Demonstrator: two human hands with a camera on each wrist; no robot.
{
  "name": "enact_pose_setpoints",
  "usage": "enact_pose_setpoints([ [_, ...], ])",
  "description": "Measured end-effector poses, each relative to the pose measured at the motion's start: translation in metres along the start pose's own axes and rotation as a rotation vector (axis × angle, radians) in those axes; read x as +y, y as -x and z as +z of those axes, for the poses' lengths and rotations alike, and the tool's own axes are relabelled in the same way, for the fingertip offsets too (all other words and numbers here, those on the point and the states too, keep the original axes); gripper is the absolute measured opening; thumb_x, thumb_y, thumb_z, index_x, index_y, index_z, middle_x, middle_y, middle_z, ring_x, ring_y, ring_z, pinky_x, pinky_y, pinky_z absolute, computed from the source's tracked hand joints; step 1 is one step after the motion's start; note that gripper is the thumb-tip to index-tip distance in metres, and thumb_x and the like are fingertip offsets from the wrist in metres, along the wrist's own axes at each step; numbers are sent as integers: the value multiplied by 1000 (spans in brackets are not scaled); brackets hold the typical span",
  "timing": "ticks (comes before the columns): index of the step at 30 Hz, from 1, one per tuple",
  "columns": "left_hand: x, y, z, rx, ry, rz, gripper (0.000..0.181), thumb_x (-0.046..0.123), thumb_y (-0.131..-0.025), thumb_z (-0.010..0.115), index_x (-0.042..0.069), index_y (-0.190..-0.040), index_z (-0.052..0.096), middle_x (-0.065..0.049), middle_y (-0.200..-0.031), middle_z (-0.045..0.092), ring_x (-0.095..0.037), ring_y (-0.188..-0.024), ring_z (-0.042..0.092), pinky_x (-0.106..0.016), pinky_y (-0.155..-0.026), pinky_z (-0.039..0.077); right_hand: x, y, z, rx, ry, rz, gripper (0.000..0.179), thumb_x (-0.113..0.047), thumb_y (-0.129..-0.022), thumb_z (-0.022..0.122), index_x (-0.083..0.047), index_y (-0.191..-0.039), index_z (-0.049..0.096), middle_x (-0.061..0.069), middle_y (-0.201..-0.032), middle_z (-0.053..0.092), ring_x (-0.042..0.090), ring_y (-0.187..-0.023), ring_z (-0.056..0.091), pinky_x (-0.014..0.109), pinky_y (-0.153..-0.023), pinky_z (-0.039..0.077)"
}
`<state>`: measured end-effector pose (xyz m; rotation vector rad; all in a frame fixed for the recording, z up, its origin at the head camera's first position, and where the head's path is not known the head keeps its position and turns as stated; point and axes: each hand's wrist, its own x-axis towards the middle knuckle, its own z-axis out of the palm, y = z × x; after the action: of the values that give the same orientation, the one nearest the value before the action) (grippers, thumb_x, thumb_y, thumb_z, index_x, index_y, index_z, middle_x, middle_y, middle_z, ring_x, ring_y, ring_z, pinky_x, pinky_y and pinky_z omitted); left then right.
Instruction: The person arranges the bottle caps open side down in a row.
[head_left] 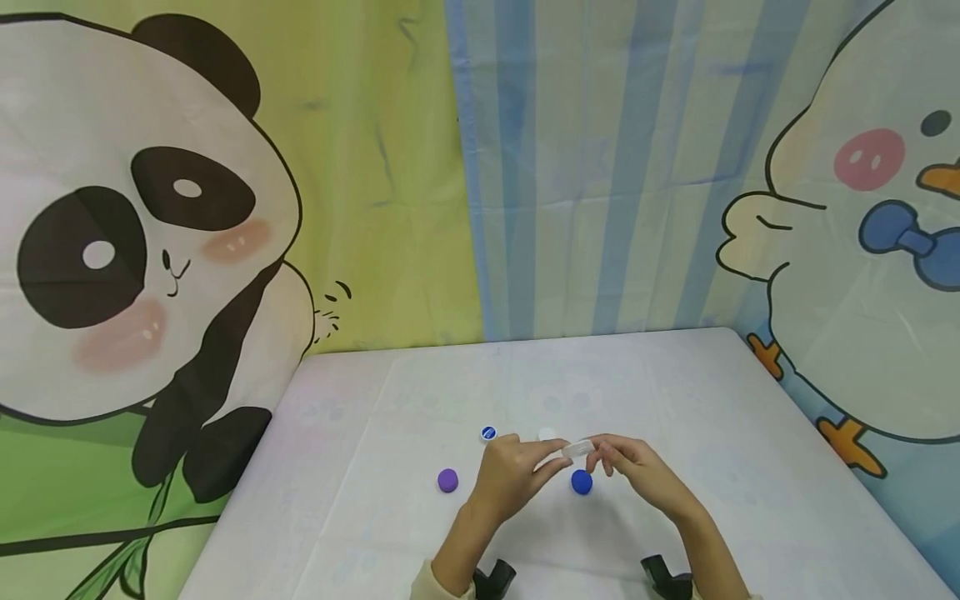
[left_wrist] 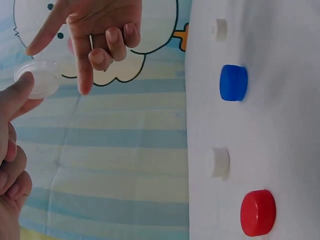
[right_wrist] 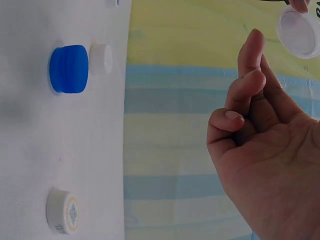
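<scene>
Above the table, my left hand (head_left: 504,477) pinches a clear plastic bottle cap (head_left: 577,448) between thumb and fingers. In the left wrist view this see-through cap (left_wrist: 46,80) is tilted, its ridged rim showing. My right hand (head_left: 647,477) is held close on the cap's right side. The left wrist view shows the right hand (left_wrist: 102,35) apart from the cap, index finger extended and the other fingers loosely bent, holding nothing. Below the hands a blue bottle cap (head_left: 581,482) lies on the table, with a white cap (head_left: 547,433) behind it.
A purple cap (head_left: 447,480) and a blue-and-white cap (head_left: 488,433) lie left of the hands. A red cap (left_wrist: 258,213) appears in the left wrist view, a white printed cap (right_wrist: 63,211) in the right. Patterned curtains (head_left: 585,167) hang behind the white table (head_left: 375,517).
</scene>
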<state>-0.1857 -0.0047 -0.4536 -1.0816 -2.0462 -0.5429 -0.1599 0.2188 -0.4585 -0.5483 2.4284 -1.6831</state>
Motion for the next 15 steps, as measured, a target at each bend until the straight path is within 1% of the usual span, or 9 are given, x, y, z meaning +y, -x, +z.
enact_pose_setpoints([
  [1, 0, 0, 0, 14, -26, 37, 22, 37, -80, 64, 21, -92, 71, 13, -70, 67, 4, -41, 35, -8, -45, 22, 1, 0, 0, -26, -24, -15, 31, -22, -98, 35, -6, -109, 59, 13, -85, 59, 16, -78, 49, 39, -72, 35],
  [2, 0, 1, 1, 16, -35, 59, 21, 37, -80, 65, 21, -92, 71, 13, -75, 68, 5, -43, 39, -9, -46, 22, 3, -1, 0, -44, -39, -28, 31, -20, -99, 34, -5, -109, 59, 16, -85, 59, 17, -76, 48, 39, -71, 34],
  [3, 0, 1, 1, 21, -40, 78, 21, 37, -80, 65, 21, -92, 71, 13, -76, 68, 5, -43, 41, -9, -45, 21, 4, -2, 0, -63, -58, -39, 31, -19, -99, 33, -5, -107, 60, 17, -84, 58, 15, -77, 48, 39, -71, 34],
  [5, 0, 2, 1, 22, -37, 96, 21, 37, -80, 65, 21, -93, 70, 14, -77, 68, 7, -48, 49, -9, -46, 20, 5, -2, 0, -87, -86, -48, 31, -19, -98, 34, -5, -106, 60, 19, -85, 56, 16, -76, 49, 37, -70, 36],
  [6, 0, 2, 1, 22, -36, 102, 21, 37, -80, 65, 21, -93, 70, 14, -78, 68, 8, -51, 52, -9, -47, 20, 6, -3, 0, -95, -93, -67, 29, -17, -98, 35, -5, -107, 60, 20, -85, 56, 17, -75, 49, 36, -69, 37],
  [8, -1, 3, 1, 25, -32, 116, 21, 36, -80, 66, 21, -94, 70, 14, -81, 68, 8, -58, 57, -10, -47, 18, 7, -3, 0, -104, -100, -90, 28, -16, -97, 37, -5, -108, 60, 19, -83, 55, 20, -73, 49, 34, -68, 39],
  [11, -2, 3, 0, 32, -36, 131, 22, 36, -78, 67, 21, -95, 70, 13, -81, 68, 7, -61, 59, -10, -46, 17, 7, -3, 0, -107, -125, -100, 26, -15, -96, 41, -4, -110, 60, 16, -81, 57, 22, -72, 49, 33, -68, 40],
  [13, -3, 3, 0, 34, -38, 137, 23, 36, -78, 67, 21, -95, 70, 13, -82, 68, 7, -60, 58, -10, -47, 17, 7, -3, 0, -112, -135, -104, 26, -15, -96, 41, -3, -112, 59, 16, -81, 59, 20, -72, 50, 33, -68, 39],
  [15, -3, 3, -1, 32, -38, 138, 23, 36, -78, 67, 21, -96, 70, 13, -81, 68, 8, -56, 55, -10, -47, 17, 6, -3, 0, -114, -146, -104, 26, -13, -96, 41, -2, -113, 58, 19, -82, 60, 16, -73, 52, 33, -68, 39],
])
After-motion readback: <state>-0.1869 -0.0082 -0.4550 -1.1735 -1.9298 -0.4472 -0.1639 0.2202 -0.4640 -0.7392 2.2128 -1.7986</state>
